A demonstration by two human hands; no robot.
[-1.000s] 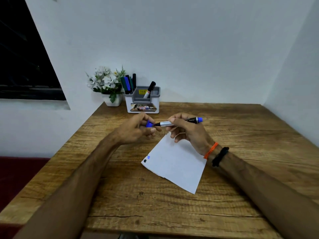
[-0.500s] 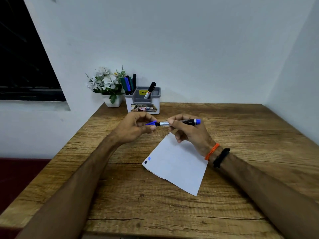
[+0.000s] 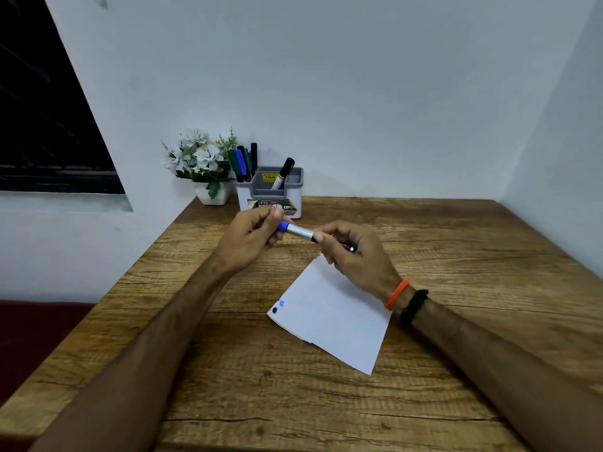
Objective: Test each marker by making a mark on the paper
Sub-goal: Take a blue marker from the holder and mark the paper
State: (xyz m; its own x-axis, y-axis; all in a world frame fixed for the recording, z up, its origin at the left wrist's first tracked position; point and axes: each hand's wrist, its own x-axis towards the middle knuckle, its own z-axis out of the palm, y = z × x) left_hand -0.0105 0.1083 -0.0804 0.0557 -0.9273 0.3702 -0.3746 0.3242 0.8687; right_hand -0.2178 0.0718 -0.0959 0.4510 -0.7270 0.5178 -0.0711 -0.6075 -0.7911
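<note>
I see the bench [image 3: 456, 243], wood, with the paper [image 3: 329, 318] lying flat at centre: thin, floppy, slides easily, 2 marks by its 9 o'clock corner. Holder [image 3: 270, 194] at 12 o'clock holds more markers. Blue marker [image 3: 298, 231], held above the paper's 12 o'clock edge: light, stiff, smooth barrel, best gripped mid-barrel. Right hand [image 3: 355, 256] fingers curl round the barrel; left hand [image 3: 253, 238] fingers pinch the cap end.

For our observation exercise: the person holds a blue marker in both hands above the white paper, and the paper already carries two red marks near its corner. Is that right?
Not quite. The head view shows the white paper sheet's two marks are blue and dark, not red. Both hands do hold the blue-capped marker.
</note>
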